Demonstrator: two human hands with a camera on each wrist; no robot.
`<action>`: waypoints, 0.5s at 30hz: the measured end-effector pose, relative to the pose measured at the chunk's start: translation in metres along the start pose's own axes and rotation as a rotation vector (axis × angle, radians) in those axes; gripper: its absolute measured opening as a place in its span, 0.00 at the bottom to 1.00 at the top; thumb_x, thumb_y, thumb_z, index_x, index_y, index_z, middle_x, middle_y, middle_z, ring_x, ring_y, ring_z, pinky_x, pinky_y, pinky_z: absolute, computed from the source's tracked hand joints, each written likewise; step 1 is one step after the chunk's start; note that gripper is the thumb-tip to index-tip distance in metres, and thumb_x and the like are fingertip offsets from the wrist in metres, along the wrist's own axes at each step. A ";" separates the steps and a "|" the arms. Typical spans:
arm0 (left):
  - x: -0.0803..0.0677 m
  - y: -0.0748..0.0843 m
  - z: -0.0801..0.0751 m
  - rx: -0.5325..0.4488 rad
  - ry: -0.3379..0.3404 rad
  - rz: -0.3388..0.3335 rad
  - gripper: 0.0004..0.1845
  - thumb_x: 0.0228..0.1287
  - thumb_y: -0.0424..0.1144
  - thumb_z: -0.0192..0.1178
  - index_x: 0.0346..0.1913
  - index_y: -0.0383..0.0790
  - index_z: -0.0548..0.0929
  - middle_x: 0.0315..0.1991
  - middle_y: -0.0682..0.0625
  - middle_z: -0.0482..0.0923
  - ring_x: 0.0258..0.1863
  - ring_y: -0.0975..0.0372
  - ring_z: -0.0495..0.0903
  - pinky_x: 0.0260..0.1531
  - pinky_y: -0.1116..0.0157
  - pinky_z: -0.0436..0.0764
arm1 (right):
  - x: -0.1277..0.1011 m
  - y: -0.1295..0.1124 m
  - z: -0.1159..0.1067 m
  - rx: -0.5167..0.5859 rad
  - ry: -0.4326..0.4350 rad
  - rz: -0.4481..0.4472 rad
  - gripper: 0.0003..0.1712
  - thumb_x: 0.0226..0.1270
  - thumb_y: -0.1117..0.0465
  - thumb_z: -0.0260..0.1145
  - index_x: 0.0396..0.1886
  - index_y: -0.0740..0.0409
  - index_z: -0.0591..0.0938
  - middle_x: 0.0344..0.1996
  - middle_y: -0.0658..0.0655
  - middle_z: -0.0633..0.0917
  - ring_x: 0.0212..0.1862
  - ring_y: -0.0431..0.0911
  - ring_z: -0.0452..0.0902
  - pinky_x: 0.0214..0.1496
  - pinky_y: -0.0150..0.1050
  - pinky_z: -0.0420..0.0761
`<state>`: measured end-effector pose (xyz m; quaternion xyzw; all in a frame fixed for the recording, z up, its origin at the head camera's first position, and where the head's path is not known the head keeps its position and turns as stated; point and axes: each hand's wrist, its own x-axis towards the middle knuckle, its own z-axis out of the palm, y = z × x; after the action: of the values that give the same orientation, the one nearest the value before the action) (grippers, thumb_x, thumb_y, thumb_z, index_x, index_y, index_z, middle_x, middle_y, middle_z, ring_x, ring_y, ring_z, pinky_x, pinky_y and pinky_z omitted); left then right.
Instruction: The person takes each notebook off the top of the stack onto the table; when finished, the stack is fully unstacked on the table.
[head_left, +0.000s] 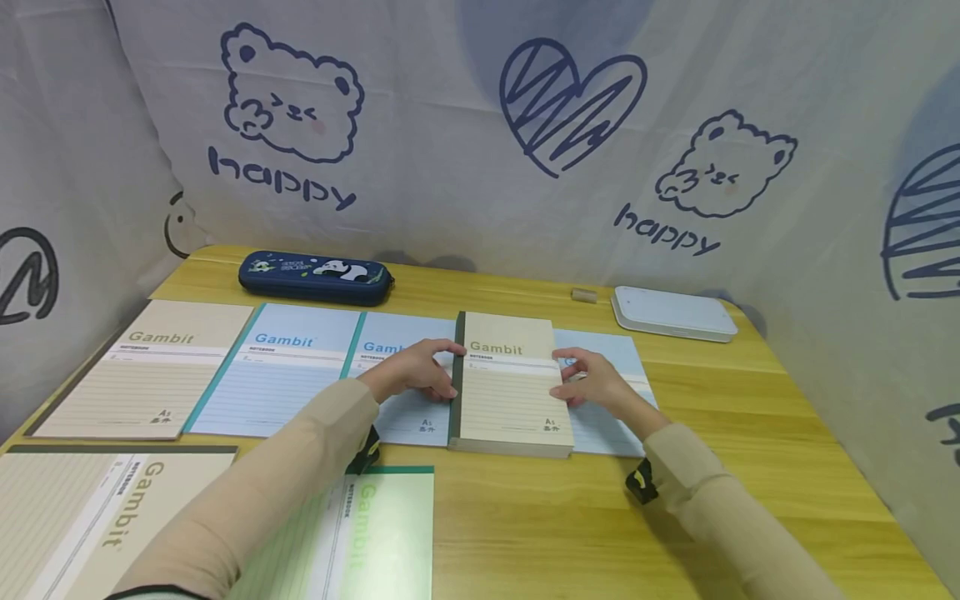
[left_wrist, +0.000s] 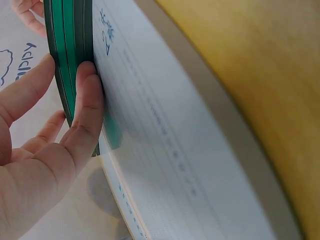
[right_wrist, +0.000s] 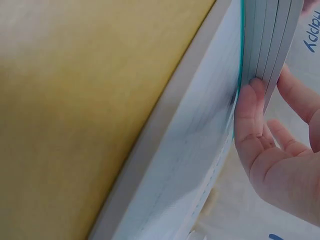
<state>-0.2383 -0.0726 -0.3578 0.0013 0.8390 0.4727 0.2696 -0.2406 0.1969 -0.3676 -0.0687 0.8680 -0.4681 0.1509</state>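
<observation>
Both hands hold a stack of notebooks (head_left: 513, 400) from its two sides. Its top cover is beige, printed "Gambit". My left hand (head_left: 411, 371) is at the dark spine side; in the left wrist view, thumb and fingers touch the green and dark spines (left_wrist: 65, 30). My right hand (head_left: 600, 385) is at the opposite side, its fingers against the page edges (right_wrist: 267, 35) in the right wrist view. The stack overlaps a blue notebook (head_left: 420, 421) on its left and another blue notebook (head_left: 611, 429) on its right. Whether it rests fully on them I cannot tell.
Leftward in the row are another blue notebook (head_left: 273, 392) and a beige notebook (head_left: 142, 367). Nearer lie a beige notebook (head_left: 75, 508) and a green notebook (head_left: 390, 533). Behind are a panda pencil case (head_left: 315, 279), a small tan piece (head_left: 583, 295) and a white case (head_left: 675, 312).
</observation>
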 end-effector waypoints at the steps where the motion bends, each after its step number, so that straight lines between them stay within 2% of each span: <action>1: 0.000 0.000 0.000 0.001 0.000 0.004 0.37 0.47 0.24 0.64 0.63 0.46 0.65 0.33 0.41 0.75 0.23 0.59 0.75 0.25 0.67 0.75 | 0.000 0.000 0.000 0.011 0.000 0.002 0.35 0.51 0.73 0.66 0.60 0.69 0.65 0.37 0.64 0.74 0.23 0.43 0.75 0.27 0.39 0.78; 8: 0.001 -0.001 0.000 0.012 -0.007 0.023 0.38 0.47 0.25 0.65 0.63 0.46 0.65 0.33 0.42 0.75 0.23 0.58 0.76 0.25 0.67 0.75 | -0.001 0.001 -0.001 0.066 0.001 0.037 0.35 0.52 0.75 0.64 0.61 0.69 0.62 0.39 0.66 0.74 0.23 0.43 0.74 0.27 0.38 0.78; 15: 0.001 0.000 0.000 0.021 -0.001 0.014 0.41 0.45 0.23 0.65 0.64 0.47 0.61 0.35 0.41 0.74 0.25 0.57 0.76 0.25 0.66 0.75 | 0.000 0.002 -0.002 0.068 0.000 0.058 0.33 0.52 0.74 0.65 0.59 0.69 0.64 0.40 0.65 0.74 0.22 0.42 0.74 0.25 0.37 0.77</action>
<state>-0.2386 -0.0724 -0.3585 0.0104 0.8437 0.4658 0.2667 -0.2412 0.1992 -0.3683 -0.0386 0.8531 -0.4928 0.1667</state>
